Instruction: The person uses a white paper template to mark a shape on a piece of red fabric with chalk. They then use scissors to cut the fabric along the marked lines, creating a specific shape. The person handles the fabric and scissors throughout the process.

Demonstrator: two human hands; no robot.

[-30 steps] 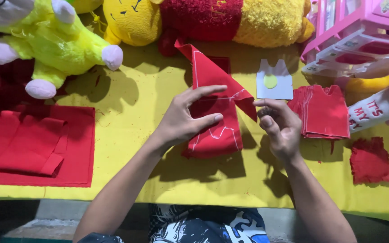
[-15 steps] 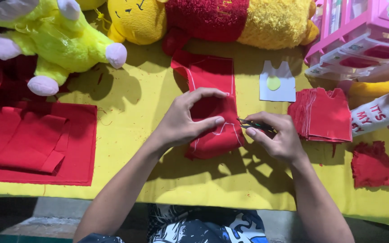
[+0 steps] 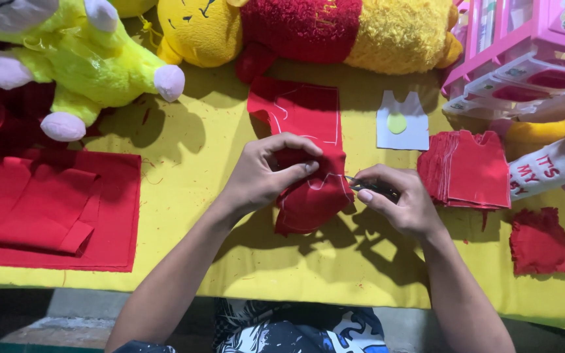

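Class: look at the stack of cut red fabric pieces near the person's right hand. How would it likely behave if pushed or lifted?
The stack of red fabric pieces would probably fan out if pushed; its left edges already splay. Lifted by one edge, it would likely droop, being thin cloth. It probably feels light and would not roll.

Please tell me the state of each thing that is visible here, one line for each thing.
red fabric piece: bunched under the fingers, chalk outline showing
left hand: pinching the red fabric piece
right hand: closed on scissors
scissors: tips at the fabric edge
stack of red cut pieces: piled, lying flat
white pattern: flat on the yellow table
folded red cloth: folded, lying flat
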